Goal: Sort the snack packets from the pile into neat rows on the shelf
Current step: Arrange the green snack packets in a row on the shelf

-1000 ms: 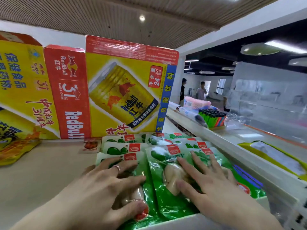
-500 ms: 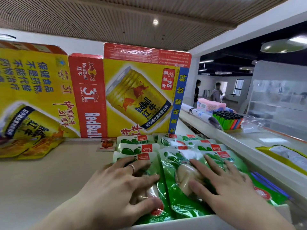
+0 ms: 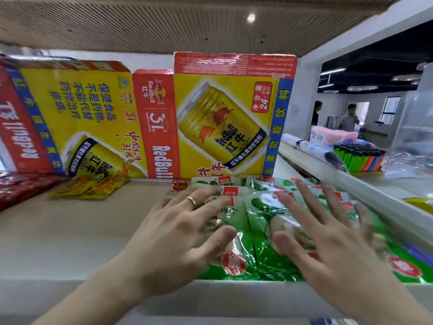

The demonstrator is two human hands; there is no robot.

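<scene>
The left hand [image 3: 178, 233], a ring [image 3: 191, 201] on one finger, and the right hand [image 3: 328, 242] lie side by side but apart, fingers straight and spread over the green snack packets [image 3: 264, 261]; whether they press down cannot be told. The packets sit in overlapping rows at the shelf's [image 3: 70, 231] front edge, toward its right end. Behind them, Red Bull cartons [image 3: 229, 113] stand along the back edge. Yellow packets [image 3: 93, 186] lie at the back left, with red packets [image 3: 21, 188] at the left edge.

green packets [image 3: 269, 261]: at least 6 | yellow packets [image 3: 93, 187]: 2 | cartons [image 3: 222, 125]: at least 2 | people [image 3: 349, 118]: 2 | ring [image 3: 191, 201]: 1
</scene>
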